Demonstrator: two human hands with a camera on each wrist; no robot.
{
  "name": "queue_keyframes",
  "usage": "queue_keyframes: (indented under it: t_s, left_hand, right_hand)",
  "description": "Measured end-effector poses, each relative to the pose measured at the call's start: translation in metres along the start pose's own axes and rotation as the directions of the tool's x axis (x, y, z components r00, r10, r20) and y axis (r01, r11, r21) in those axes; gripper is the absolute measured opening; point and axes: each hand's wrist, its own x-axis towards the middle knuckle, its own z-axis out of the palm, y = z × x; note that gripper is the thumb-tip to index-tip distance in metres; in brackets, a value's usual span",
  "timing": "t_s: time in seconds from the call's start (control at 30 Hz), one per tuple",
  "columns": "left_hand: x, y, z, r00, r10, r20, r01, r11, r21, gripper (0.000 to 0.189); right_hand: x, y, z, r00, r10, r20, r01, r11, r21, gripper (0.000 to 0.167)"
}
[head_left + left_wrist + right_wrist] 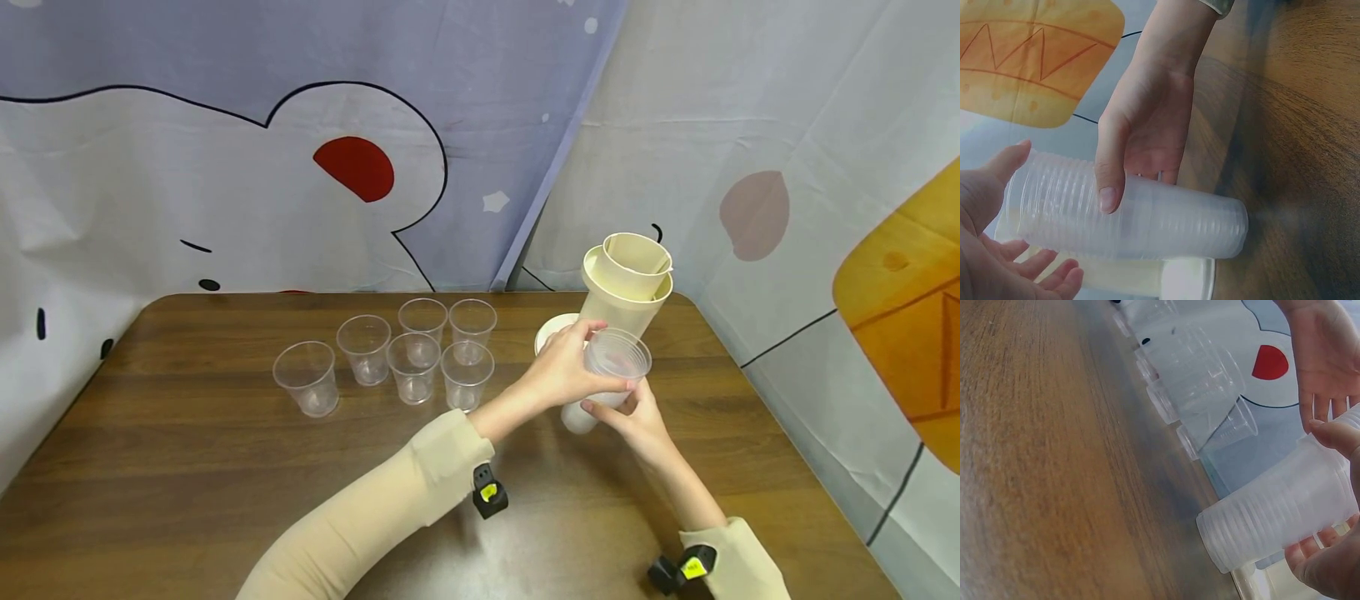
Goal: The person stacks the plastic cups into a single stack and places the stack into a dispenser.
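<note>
A stack of nested clear plastic cups [621,352] tilts over the right part of the table. My right hand [639,422] grips the stack partway down, its thumb lying along the side in the left wrist view. Around the rim end of the stack [1172,219] is my left hand [564,367], with thumb and fingers spread to either side; the fingers look fairly straight in the right wrist view. Whether the left fingertips touch the rims is hard to tell. Just behind the stack stands a cream-coloured cylindrical container [626,296] with a narrower tube in its top.
Several single clear cups [414,385] stand upright to the left on the brown wooden table [225,500]. A white round piece [551,329] sits beside the cream container. A printed cloth [225,192] hangs behind the table and along its right side.
</note>
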Motion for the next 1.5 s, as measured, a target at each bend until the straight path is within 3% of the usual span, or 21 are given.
queue_keyframes:
  t_s: [0.6,1.13,1.5]
  left_hand:
    - [-0.0022,-0.004,0.0054,1.0,-0.016,-0.01,0.016,1.0,-0.006,0.077]
    - [0.0017,-0.0069,0.0074,0.999,-0.046,-0.013,0.045,0.998,-0.034,0.075]
    - [0.0002,-0.0089,0.006,0.999,-0.035,-0.011,0.035,0.998,-0.052,0.077]
  right_hand:
    - [-0.0021,0.0021,-0.0001,1.0,0.023,-0.011,-0.023,1.0,0.01,0.075]
    - [0.0028,-0.0001,-0.0015,1.0,-0.01,0.009,0.009,0.999,0.036,0.074]
    - [0.0031,0.0007,-0.0024,1.0,0.009,0.018,-0.009,0.999,0.032,0.078]
